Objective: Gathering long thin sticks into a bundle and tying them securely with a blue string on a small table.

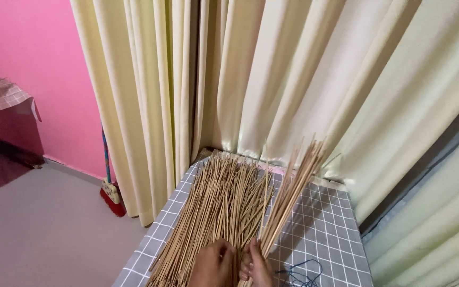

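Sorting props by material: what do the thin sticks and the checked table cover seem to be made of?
Thin sticks: likely bamboo or dried plant stalk, matte tan, straight and splinter-thin. Checked table cover: probably vinyl or coated cloth, grey with white grid lines, lying smooth.

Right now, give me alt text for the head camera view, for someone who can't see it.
Two bare hands, left hand and right hand, rest on a pile of thin tan sticks spread over a grey grid-patterned table; the right hand grips a raised bundle of sticks. Cream curtains hang behind, a pink wall at left.
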